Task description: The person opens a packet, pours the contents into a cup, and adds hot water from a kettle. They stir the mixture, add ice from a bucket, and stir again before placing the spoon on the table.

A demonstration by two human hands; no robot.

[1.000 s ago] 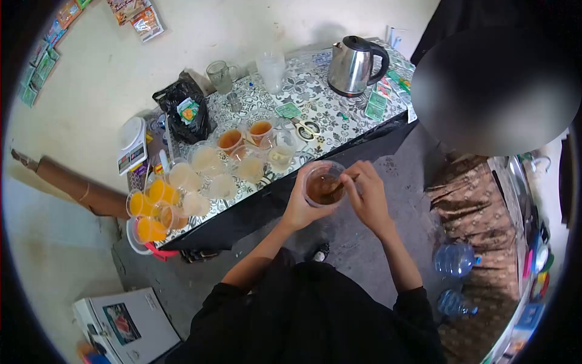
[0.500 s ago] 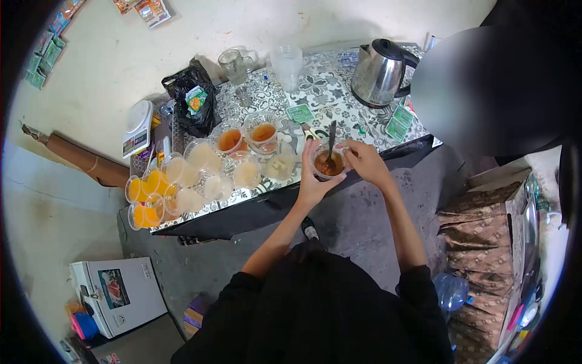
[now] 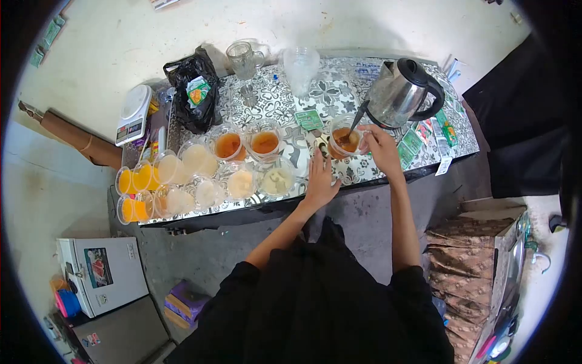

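A clear plastic cup of brown drink [image 3: 341, 147] stands near the table's front edge. A dark-handled spoon [image 3: 359, 115] leans in it. My right hand [image 3: 381, 148] grips the cup's right rim with thumb and fingers. My left hand [image 3: 321, 181] lies just left of the cup, fingers stretched out and holding nothing. Its fingertips are by what looks like a pair of scissors [image 3: 320, 144], partly hidden. A green sachet [image 3: 309, 119] lies behind them. Two more cups of brown drink, one left [image 3: 228, 145] and one right [image 3: 265, 142], stand to the left, with a cup of pale contents [image 3: 276, 177] in front.
An electric kettle [image 3: 403, 94] stands right of the cup, with green sachets [image 3: 410, 145] before it. Several cups of orange drink [image 3: 142, 176] stand at the left end. Behind are a black plastic bag [image 3: 193, 91], a glass mug [image 3: 244, 60], stacked plastic cups [image 3: 300, 70] and a scale [image 3: 134, 115].
The cup has moved away from me onto the table. My left hand has let go of it and lowered beside it. My right hand stays at its rim; the spoon now leans.
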